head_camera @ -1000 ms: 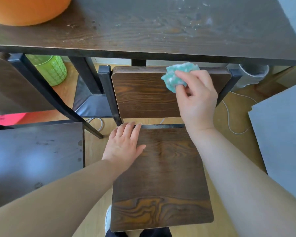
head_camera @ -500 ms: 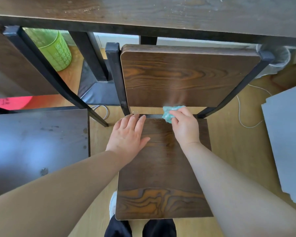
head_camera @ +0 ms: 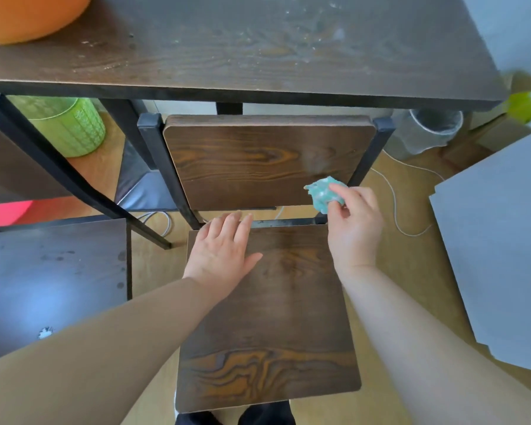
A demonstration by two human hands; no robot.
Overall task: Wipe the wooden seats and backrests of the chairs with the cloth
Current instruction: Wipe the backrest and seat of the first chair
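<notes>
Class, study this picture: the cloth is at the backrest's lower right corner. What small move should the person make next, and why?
Probably sweep the cloth leftward along the bottom edge of the backrest. The right hand pinches it at the lower right corner, so the rest of that strip lies to the left. The left hand rests flat on the seat, steadying the chair.
</notes>
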